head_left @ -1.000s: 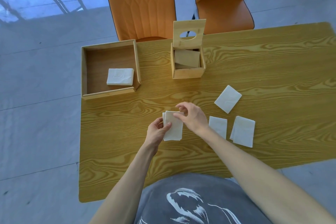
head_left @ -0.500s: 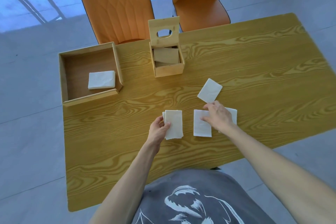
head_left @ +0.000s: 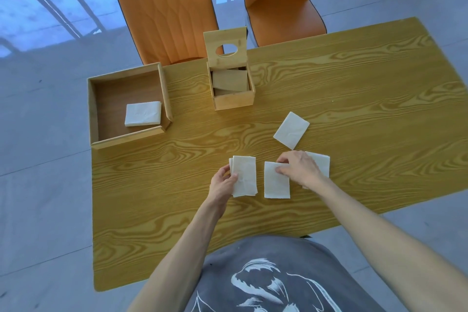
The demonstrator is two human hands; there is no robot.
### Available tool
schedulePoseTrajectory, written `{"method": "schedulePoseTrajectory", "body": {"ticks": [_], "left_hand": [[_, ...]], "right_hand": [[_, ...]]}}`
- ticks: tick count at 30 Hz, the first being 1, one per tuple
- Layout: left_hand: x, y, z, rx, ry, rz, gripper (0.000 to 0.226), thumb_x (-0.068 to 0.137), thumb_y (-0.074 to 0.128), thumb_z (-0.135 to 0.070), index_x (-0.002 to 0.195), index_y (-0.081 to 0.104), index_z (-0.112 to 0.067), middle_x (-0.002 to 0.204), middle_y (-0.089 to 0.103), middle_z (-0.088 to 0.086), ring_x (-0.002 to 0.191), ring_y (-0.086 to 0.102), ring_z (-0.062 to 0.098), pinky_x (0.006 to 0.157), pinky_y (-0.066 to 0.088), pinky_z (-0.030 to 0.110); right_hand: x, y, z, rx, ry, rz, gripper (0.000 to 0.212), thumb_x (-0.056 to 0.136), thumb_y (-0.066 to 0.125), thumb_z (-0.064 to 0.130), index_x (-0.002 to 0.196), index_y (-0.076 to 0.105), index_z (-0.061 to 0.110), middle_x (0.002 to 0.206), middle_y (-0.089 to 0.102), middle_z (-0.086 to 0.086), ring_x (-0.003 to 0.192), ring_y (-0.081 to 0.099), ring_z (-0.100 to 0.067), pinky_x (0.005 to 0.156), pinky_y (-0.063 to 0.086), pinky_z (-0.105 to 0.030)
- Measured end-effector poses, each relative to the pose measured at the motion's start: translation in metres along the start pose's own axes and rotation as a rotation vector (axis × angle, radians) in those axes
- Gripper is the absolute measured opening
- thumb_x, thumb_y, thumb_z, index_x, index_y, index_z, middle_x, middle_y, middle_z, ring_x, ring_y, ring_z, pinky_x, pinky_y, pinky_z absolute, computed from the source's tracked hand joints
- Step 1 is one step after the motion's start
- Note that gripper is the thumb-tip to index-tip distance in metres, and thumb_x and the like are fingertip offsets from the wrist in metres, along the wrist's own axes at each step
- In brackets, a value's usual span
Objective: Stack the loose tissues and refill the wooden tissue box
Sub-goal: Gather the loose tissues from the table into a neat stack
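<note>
**Gathering loose tissues into one pile**

Yellow wood-grain counter (head_left: pixel 354 88) carries everything. Shallow open wooden tray (head_left: pixel 93 109) holds one white folded tissue pack (head_left: pixel 143 113). Small wooden tissue box (head_left: pixel 233 100), holed lid (head_left: pixel 226 45) raised for refilling, sits well apart from the hands. Left hand (head_left: pixel 222 185) pinches the small white tissue stack (head_left: pixel 244 176), steadying it. Right hand (head_left: pixel 297 167) presses fingertips on a loose white tissue (head_left: pixel 276 185), likely to lift it; another lies partly under it (head_left: pixel 320 162), one more beyond (head_left: pixel 291 130).
</note>
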State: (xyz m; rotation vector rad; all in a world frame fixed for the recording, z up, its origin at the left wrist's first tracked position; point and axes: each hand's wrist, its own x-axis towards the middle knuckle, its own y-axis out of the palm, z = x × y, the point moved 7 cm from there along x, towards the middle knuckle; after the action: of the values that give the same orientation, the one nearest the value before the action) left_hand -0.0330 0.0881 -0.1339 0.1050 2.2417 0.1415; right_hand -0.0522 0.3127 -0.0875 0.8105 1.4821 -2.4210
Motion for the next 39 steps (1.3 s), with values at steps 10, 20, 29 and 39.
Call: {"method": "schedulePoseTrajectory", "body": {"ticks": [10, 20, 29, 39], "left_hand": [[0.001, 0.002, 0.001, -0.03, -0.033, 0.011, 0.038, 0.095, 0.051, 0.0, 0.131, 0.054, -0.013, 0.097, 0.073, 0.006, 0.081, 0.068, 0.021, 0.07, 0.053, 0.036], [-0.006, 0.002, -0.004, -0.051, -0.079, 0.081, 0.028, 0.095, 0.054, -0.007, 0.121, 0.061, -0.016, 0.095, 0.074, 0.009, 0.077, 0.068, 0.02, 0.063, 0.054, 0.032], [-0.004, 0.002, -0.003, -0.026, -0.056, 0.06, 0.034, 0.092, 0.065, -0.032, 0.123, 0.061, -0.017, 0.109, 0.073, 0.01, 0.091, 0.07, 0.023, 0.07, 0.058, 0.037], [0.001, 0.003, -0.001, 0.066, 0.011, -0.057, 0.03, 0.092, 0.065, -0.014, 0.122, 0.059, -0.014, 0.095, 0.073, 0.002, 0.08, 0.069, 0.017, 0.057, 0.053, 0.026]], "right_hand": [[-0.008, -0.003, 0.039, 0.635, -0.091, 0.556, 0.026, 0.086, 0.074, 0.015, 0.111, 0.068, 0.007, 0.095, 0.075, -0.003, 0.091, 0.073, -0.017, 0.071, 0.059, -0.029], [0.019, 0.034, 0.056, 0.669, -0.058, 0.408, 0.025, 0.088, 0.072, 0.012, 0.111, 0.066, 0.005, 0.1, 0.07, -0.012, 0.091, 0.07, -0.02, 0.071, 0.062, -0.033], [0.02, 0.032, 0.053, 0.341, -0.082, 0.025, 0.02, 0.082, 0.074, 0.032, 0.099, 0.071, 0.022, 0.099, 0.071, 0.002, 0.093, 0.066, -0.018, 0.078, 0.056, -0.037], [0.0, 0.018, 0.019, 0.315, -0.04, -0.179, 0.029, 0.083, 0.073, 0.036, 0.109, 0.068, 0.024, 0.096, 0.068, 0.009, 0.087, 0.063, -0.01, 0.073, 0.051, -0.027]]}}
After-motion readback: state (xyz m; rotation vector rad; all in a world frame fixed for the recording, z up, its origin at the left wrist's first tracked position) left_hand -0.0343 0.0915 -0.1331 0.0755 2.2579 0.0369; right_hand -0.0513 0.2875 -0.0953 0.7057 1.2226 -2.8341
